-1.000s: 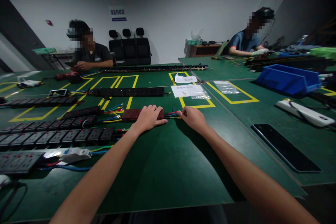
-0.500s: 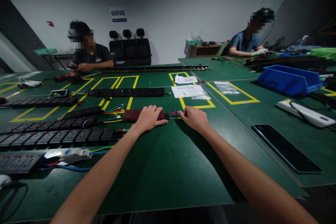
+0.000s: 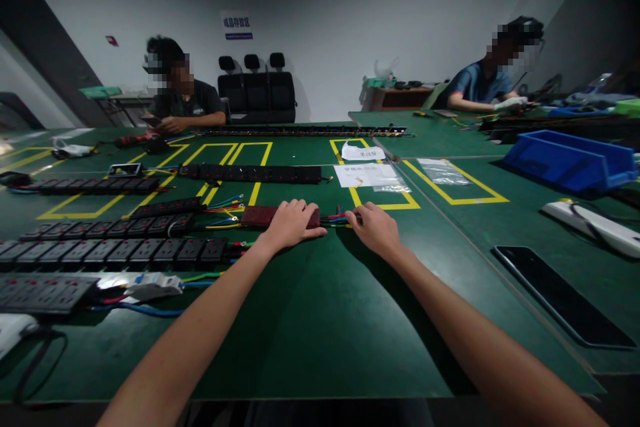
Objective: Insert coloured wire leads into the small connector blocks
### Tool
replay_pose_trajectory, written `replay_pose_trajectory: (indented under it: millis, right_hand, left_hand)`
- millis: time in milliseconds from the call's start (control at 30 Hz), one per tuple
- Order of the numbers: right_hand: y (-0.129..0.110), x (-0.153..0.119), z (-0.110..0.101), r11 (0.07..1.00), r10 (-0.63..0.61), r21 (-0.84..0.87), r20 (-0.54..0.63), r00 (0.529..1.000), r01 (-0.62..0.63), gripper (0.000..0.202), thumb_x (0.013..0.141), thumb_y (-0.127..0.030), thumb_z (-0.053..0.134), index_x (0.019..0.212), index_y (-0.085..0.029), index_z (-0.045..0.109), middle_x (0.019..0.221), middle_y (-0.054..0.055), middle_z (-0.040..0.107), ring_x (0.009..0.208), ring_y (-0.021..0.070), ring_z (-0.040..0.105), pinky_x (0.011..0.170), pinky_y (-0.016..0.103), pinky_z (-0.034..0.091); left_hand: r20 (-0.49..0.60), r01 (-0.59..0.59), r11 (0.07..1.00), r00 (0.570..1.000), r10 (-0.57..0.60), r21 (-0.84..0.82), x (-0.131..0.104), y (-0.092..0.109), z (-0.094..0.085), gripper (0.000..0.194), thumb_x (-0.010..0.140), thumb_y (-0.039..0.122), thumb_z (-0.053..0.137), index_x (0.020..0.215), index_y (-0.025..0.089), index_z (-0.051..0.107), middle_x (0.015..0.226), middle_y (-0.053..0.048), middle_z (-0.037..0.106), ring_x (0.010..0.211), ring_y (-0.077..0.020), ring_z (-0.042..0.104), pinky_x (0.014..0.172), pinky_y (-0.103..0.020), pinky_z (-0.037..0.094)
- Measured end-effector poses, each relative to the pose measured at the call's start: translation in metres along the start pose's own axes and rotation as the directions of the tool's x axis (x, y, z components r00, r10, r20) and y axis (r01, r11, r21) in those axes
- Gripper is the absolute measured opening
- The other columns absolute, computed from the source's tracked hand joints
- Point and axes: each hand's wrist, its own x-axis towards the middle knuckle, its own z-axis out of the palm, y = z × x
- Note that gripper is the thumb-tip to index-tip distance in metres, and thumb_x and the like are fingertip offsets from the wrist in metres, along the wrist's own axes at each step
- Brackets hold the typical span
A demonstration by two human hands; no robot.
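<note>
Clock positions are read from the midpoint between the hands. The left hand [image 3: 293, 223] lies over the three-o'clock end of a dark red, rectangular block [image 3: 256, 216] on the table, its fingers closed over the top and its thumb along the near side; the right hand [image 3: 373, 227] pinches a bundle of thin, multicoloured insulated wires [image 3: 336, 219] beside that end. Smooth green tabletop [image 3: 310, 320] extends to the near edge at six o'clock. Black plastic socket strips [image 3: 125, 252] line nine; a flat black phone [image 3: 560, 297] lies toward four, a blue plastic bin [image 3: 555, 161] toward two. A white wall sign [image 3: 237, 23] at eleven reads 成品存放区; print on the white paper sheets [image 3: 353, 176] at one is not legible.
</note>
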Motion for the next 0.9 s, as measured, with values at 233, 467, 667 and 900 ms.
replay_pose_trajectory:
  millis: [233, 467, 667, 900]
  right_hand:
    - [0.004, 0.002, 0.011, 0.967, -0.077, 0.226, -0.169, 0.983, 0.115, 0.033, 0.099, -0.044, 0.051, 0.093, -0.018, 0.07, 0.093, 0.009, 0.064, 0.092, 0.0228, 0.061, 0.084, 0.033, 0.046]
    - [-0.003, -0.002, 0.007, 0.907, -0.155, 0.356, -0.216, 0.964, 0.225, 0.031, 0.097, -0.043, 0.053, 0.101, -0.018, 0.071, 0.093, 0.009, 0.063, 0.09, 0.0229, 0.062, 0.085, 0.034, 0.048]
    - [-0.003, -0.002, 0.009, 0.912, -0.118, 0.365, -0.208, 0.971, 0.189, 0.033, 0.099, -0.043, 0.05, 0.098, -0.019, 0.072, 0.094, 0.009, 0.065, 0.088, 0.0224, 0.062, 0.083, 0.033, 0.047]
    - [0.003, 0.003, 0.016, 0.956, 0.074, 0.292, -0.13, 0.989, -0.033, 0.036, 0.1, -0.044, 0.047, 0.083, -0.02, 0.069, 0.084, 0.007, 0.066, 0.082, 0.0217, 0.06, 0.076, 0.031, 0.042]
  left_hand:
    - [-0.008, -0.002, 0.999, 1.0, 0.002, 0.037, 0.0, 0.001, 0.0, 0.071, 0.095, 0.077, 0.043, 0.128, 0.017, 0.059, 0.112, -0.014, 0.066, 0.099, -0.0309, 0.06, 0.082, -0.038, 0.041]
    - [-0.011, -0.011, 0.999, 1.0, 0.011, 0.035, -0.001, 0.0, 0.001, 0.071, 0.095, 0.077, 0.041, 0.128, 0.017, 0.06, 0.112, -0.014, 0.066, 0.1, -0.0308, 0.059, 0.082, -0.039, 0.04]
    - [-0.006, -0.008, 1.0, 1.0, 0.008, 0.012, 0.0, 0.0, 0.002, 0.072, 0.095, 0.077, 0.04, 0.13, 0.017, 0.06, 0.113, -0.014, 0.065, 0.101, -0.0319, 0.059, 0.083, -0.04, 0.04]
    - [0.001, -0.002, 1.0, 1.0, 0.002, 0.003, 0.0, 0.0, 0.001, 0.072, 0.095, 0.078, 0.04, 0.13, 0.018, 0.06, 0.112, -0.015, 0.066, 0.1, -0.0319, 0.059, 0.082, -0.04, 0.04]
